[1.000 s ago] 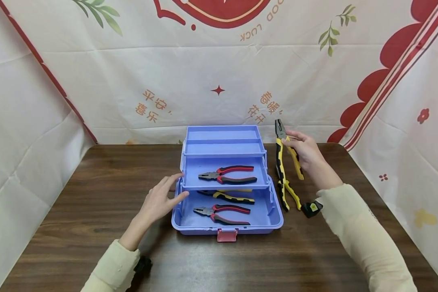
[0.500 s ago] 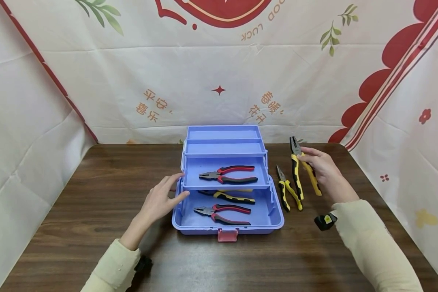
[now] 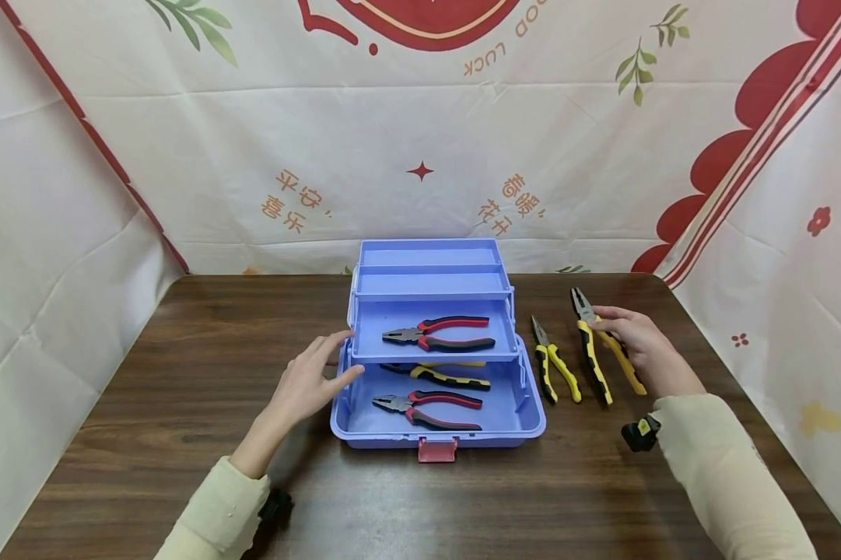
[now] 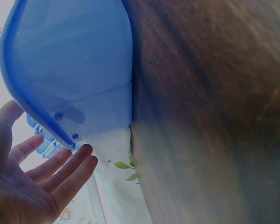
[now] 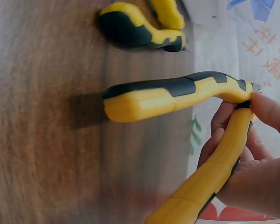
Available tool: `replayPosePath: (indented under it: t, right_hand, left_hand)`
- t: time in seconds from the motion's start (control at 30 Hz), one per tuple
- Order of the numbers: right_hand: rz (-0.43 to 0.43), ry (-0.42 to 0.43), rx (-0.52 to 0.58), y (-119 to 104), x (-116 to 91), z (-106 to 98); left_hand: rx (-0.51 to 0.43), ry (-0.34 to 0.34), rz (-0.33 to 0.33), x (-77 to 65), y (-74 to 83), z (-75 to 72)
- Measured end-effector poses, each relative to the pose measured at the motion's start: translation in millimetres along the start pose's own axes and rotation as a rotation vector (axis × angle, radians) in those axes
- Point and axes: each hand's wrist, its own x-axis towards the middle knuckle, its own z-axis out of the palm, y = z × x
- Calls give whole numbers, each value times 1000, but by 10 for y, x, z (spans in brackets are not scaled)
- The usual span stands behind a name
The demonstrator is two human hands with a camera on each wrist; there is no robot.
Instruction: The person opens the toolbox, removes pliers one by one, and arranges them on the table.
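My right hand (image 3: 640, 346) pinches yellow-and-black combination pliers (image 3: 593, 362) near the pivot, low over the table at the right. In the right wrist view their handles (image 5: 149, 100) stand spread. Left of them, yellow-and-black needle-nose pliers (image 3: 553, 365) lie on the table beside a blue toolbox (image 3: 385, 441). At the toolbox's left rim is my left hand (image 3: 308, 381), thumb and fingers spread and relaxed around the edge. Red-and-black combination pliers (image 3: 457, 344) lie on the raised tray. Another red-and-black pair (image 3: 444, 397) rests in the bottom, with yellow-and-black pliers (image 3: 455, 381) partly hidden under the tray.
The toolbox stands unfolded with its upper blue trays (image 3: 427, 281) at the back and a red latch (image 3: 437, 450) in front. Behind the brown wooden table (image 3: 182, 389) hangs a printed white cloth (image 3: 364, 155), which also covers both sides.
My right hand has moved right and toward me, lowering the combination pliers from beside the toolbox, past the needle-nose pliers, toward the table. My left hand has stayed at the rim.
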Motion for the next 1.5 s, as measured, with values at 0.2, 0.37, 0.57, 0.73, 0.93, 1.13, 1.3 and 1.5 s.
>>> replayPosePath:
  t: [0.2,0.37,0.57,0.73,0.93,1.13,1.3,1.5]
  right_hand:
    - [28,9,-57,104,66,39]
    - [41,35,-106,142,113,132]
    - [43,41,-178,182,142,229]
    - [14,37,-163,195,139,326]
    - [-32,67,-240,170,73,407]
    - [-108,138,-502,152,19,389]
    - [-140,166,-576,191,16,330]
    - [-142,146,-567,195,29,308]
  left_hand:
    - [-1,1,5,-3,3,6]
    - [-8,0,0,-10,11,3]
    - [-9,-4,-6,-18,17,0]
    - [-8,-5,-5,-19,19,-5]
    - [-3,0,-3,-9,16,-2]
    - [-3,1,-9,-6,15,5]
    - [-3,-3,-1,-3,6,3]
    - [-8,-2,0,2,-2,-4]
